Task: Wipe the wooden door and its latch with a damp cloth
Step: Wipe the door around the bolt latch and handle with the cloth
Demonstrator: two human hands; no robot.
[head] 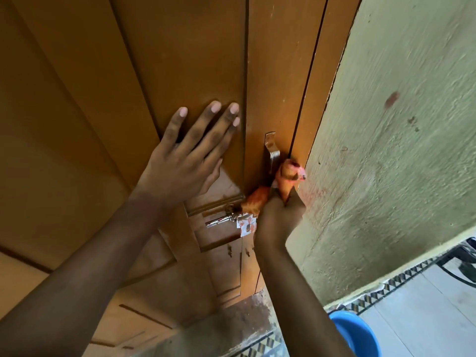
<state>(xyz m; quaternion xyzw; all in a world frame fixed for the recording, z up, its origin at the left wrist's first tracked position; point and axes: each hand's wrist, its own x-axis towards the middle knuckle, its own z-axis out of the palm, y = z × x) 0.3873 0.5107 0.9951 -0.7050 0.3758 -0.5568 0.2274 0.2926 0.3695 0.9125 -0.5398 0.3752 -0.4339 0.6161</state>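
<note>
The brown wooden door (180,52) fills the left and centre of the head view. My left hand (190,155) presses flat on a door panel with its fingers spread. My right hand (277,217) grips a bunched orange and pink cloth (287,173) against the door's right edge. The cloth lies just below a metal handle (271,150) and partly covers the metal latch (231,217), whose bolt and plate show to the left of my right hand.
A rough pale green wall (401,124) adjoins the door on the right. A blue basin (358,333) stands on the tiled floor at lower right, near a patterned floor border (386,287). A dark object shows at the far right edge.
</note>
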